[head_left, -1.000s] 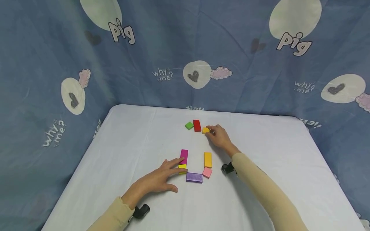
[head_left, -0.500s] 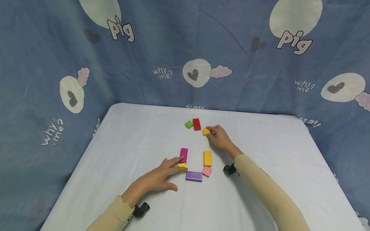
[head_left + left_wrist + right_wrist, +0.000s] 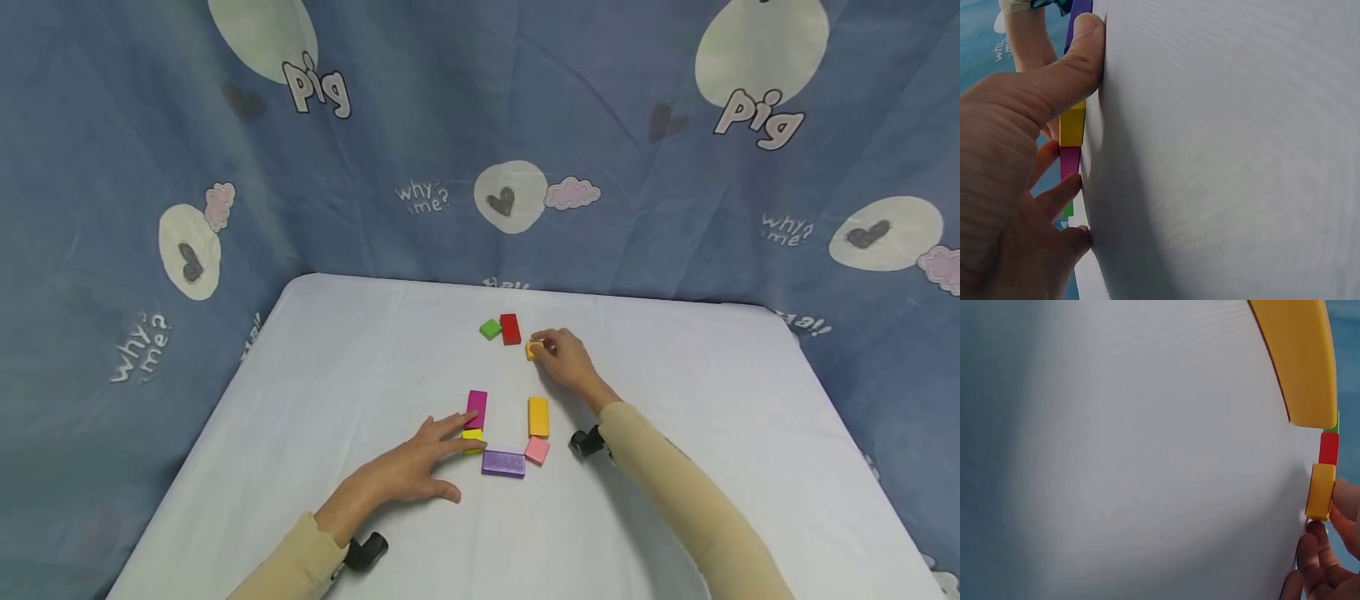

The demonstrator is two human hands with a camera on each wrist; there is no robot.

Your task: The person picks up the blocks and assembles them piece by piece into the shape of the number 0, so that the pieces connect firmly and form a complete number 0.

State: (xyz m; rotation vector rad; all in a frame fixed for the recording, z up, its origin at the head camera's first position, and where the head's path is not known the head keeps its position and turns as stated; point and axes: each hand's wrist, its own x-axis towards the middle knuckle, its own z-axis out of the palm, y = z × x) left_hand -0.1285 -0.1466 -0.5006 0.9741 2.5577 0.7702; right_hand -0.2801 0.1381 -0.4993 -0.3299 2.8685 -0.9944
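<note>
My right hand pinches a small orange-yellow block between thumb and fingers, just short of the red block. Beyond the red one's left edge lies a green block. My left hand is spread low over the cloth, its fingertips resting at the magenta block and across the small yellow block. The thumb points toward the purple block. A pink block and a long orange-yellow block continue the U-shaped outline on the right.
White cloth covers the table. Behind and beside it hangs a blue printed curtain. A black wrist camera sits at my left cuff and another camera at my right.
The small orange-yellow block has slid slightly toward me with my right hand, away from the red block. My left hand and the other blocks stay in place.
</note>
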